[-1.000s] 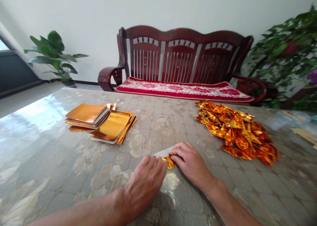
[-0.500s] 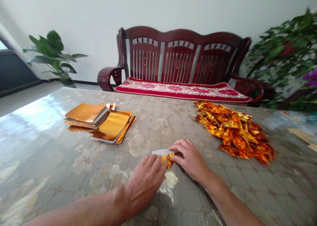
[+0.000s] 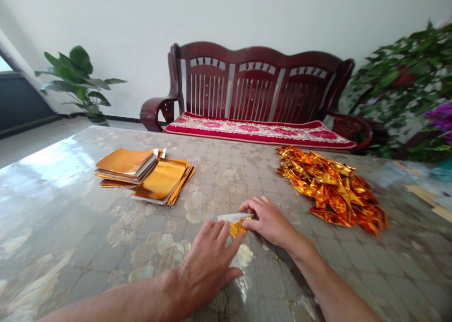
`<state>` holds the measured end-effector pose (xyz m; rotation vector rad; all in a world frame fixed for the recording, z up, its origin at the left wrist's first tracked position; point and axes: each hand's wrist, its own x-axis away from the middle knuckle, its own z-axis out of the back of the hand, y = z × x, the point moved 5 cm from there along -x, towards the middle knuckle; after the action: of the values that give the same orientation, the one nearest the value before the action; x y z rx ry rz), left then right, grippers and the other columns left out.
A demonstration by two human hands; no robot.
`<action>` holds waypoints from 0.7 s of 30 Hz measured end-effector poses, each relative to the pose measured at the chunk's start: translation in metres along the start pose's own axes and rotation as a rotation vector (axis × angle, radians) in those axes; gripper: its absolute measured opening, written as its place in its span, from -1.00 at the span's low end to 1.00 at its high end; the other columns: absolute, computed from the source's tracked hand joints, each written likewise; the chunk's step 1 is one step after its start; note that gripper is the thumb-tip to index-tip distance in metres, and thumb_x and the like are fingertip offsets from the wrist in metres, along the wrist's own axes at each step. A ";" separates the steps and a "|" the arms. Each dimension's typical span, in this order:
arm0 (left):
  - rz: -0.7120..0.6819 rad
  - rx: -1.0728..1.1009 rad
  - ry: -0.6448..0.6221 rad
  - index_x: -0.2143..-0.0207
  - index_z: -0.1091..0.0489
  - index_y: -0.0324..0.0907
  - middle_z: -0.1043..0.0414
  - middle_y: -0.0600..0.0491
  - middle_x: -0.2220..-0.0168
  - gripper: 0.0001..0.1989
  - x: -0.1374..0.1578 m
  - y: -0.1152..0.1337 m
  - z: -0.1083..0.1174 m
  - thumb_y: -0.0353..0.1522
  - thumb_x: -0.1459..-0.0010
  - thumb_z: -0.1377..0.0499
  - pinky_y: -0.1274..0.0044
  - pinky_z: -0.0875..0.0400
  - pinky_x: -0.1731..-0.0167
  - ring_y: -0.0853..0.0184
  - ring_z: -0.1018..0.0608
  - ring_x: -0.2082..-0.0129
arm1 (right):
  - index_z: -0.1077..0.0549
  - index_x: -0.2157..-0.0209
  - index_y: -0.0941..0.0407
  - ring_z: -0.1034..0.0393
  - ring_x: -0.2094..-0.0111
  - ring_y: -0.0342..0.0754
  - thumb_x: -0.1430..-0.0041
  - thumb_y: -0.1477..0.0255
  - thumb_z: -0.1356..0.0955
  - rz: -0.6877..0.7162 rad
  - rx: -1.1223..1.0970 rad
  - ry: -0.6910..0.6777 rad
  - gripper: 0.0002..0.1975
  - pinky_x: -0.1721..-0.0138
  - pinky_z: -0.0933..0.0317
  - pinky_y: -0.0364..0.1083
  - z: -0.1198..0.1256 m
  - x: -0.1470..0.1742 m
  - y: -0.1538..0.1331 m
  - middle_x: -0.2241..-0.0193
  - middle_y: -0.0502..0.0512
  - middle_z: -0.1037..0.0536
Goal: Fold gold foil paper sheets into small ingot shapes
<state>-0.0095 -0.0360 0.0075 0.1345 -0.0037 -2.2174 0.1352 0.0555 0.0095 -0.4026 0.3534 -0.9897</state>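
So the thing in play is one small piece of foil paper [image 3: 237, 228], sitting low over the table [image 3: 212, 190], pretty much mid-scene left to right and toward the near side. It's partly folded: a narrow whitish strip [image 3: 231, 217] runs roughly left to right along the far edge, and the shiny gold side shows on the near side of that, all creased and kinda crinkly. Its left end is tucked under the left hand [image 3: 212, 256], and the right end sits in the right hand's [image 3: 264, 221] fingers, so can't make out its full outline.
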 end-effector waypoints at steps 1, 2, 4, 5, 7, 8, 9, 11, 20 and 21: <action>0.000 0.006 0.001 -0.27 -0.11 -0.12 -0.31 -0.16 -0.13 -0.25 0.000 -0.002 0.000 -0.03 -0.12 -0.24 0.20 -0.26 -0.07 0.03 -0.36 -0.12 | -0.47 0.21 0.02 -0.29 0.20 -0.05 -0.06 0.46 -0.45 0.001 0.001 0.004 -0.78 0.17 -0.12 -0.08 0.000 0.001 0.000 0.29 -0.04 -0.49; 0.001 0.011 0.001 -0.26 -0.13 -0.11 -0.32 -0.15 -0.13 -0.27 0.001 -0.004 0.000 -0.04 -0.14 -0.23 0.20 -0.25 -0.08 0.04 -0.35 -0.13 | -0.47 0.21 0.02 -0.29 0.18 -0.04 -0.07 0.46 -0.45 0.004 0.003 0.011 -0.78 0.16 -0.12 -0.07 0.000 0.003 -0.001 0.27 -0.04 -0.49; 0.008 0.009 0.006 -0.24 -0.17 -0.12 -0.32 -0.13 -0.14 -0.34 0.000 -0.008 -0.002 -0.06 -0.17 -0.21 0.19 -0.22 -0.11 0.04 -0.33 -0.16 | -0.47 0.17 0.01 -0.28 0.15 -0.02 -0.07 0.44 -0.45 0.010 0.015 0.029 -0.76 0.11 -0.12 -0.06 0.000 0.007 -0.003 0.22 -0.02 -0.48; 0.012 0.003 0.009 -0.22 -0.19 -0.14 -0.32 -0.14 -0.14 -0.37 0.000 -0.010 -0.002 -0.08 -0.19 -0.20 0.18 -0.20 -0.13 0.04 -0.32 -0.18 | -0.47 0.15 0.00 -0.28 0.13 -0.01 -0.06 0.43 -0.46 0.009 0.023 0.037 -0.72 0.10 -0.12 -0.05 -0.001 0.009 -0.004 0.20 -0.01 -0.48; 0.016 -0.008 0.014 -0.20 -0.22 -0.17 -0.32 -0.14 -0.14 -0.41 -0.001 -0.014 -0.004 -0.10 -0.22 -0.18 0.19 -0.19 -0.14 0.03 -0.30 -0.20 | -0.46 0.11 -0.01 -0.27 0.11 0.00 -0.05 0.40 -0.47 -0.001 0.040 0.058 -0.68 0.07 -0.11 -0.03 -0.001 0.014 -0.005 0.18 0.00 -0.47; 0.016 -0.008 0.016 -0.19 -0.23 -0.18 -0.33 -0.13 -0.14 -0.44 -0.002 -0.014 -0.004 -0.11 -0.23 -0.17 0.20 -0.20 -0.14 0.04 -0.31 -0.19 | -0.46 0.11 -0.01 -0.27 0.11 0.00 -0.06 0.39 -0.47 -0.010 0.047 0.068 -0.68 0.06 -0.10 -0.03 -0.002 0.015 -0.006 0.18 0.00 -0.47; 0.012 -0.004 0.016 -0.19 -0.23 -0.17 -0.34 -0.12 -0.13 -0.46 -0.002 -0.015 -0.003 -0.13 -0.24 -0.16 0.22 -0.22 -0.12 0.05 -0.32 -0.18 | -0.46 0.12 -0.01 -0.26 0.11 0.00 -0.07 0.38 -0.46 -0.019 0.054 0.079 -0.70 0.06 -0.10 -0.02 -0.003 0.016 -0.007 0.18 0.00 -0.46; 0.005 0.010 0.018 -0.17 -0.24 -0.14 -0.36 -0.08 -0.11 -0.53 -0.003 -0.015 -0.001 -0.19 -0.27 -0.15 0.25 -0.26 -0.09 0.08 -0.34 -0.15 | -0.46 0.14 -0.01 -0.25 0.11 0.01 -0.08 0.37 -0.46 -0.038 0.071 0.102 -0.73 0.06 -0.08 -0.02 -0.004 0.016 -0.009 0.19 0.00 -0.46; -0.007 0.137 -0.018 -0.04 -0.36 -0.02 -0.43 0.04 -0.03 -0.74 -0.003 -0.025 0.013 -0.37 -0.33 -0.05 0.29 -0.27 -0.09 0.22 -0.45 -0.06 | -0.46 0.19 -0.02 -0.24 0.14 0.02 0.01 0.36 -0.47 -0.115 0.076 0.086 -0.70 0.13 -0.05 -0.04 -0.008 0.010 -0.007 0.21 -0.01 -0.47; -0.010 0.151 -0.022 -0.03 -0.36 -0.01 -0.43 0.05 -0.04 -0.74 -0.002 -0.026 0.014 -0.37 -0.33 -0.04 0.28 -0.25 -0.11 0.22 -0.45 -0.07 | -0.46 0.19 -0.02 -0.24 0.14 0.02 0.02 0.36 -0.48 -0.118 0.072 0.083 -0.70 0.13 -0.04 -0.04 -0.008 0.010 -0.006 0.22 -0.01 -0.47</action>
<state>-0.0307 -0.0191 0.0197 0.1941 -0.1833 -2.2273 0.1318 0.0428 0.0050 -0.3205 0.3714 -1.1337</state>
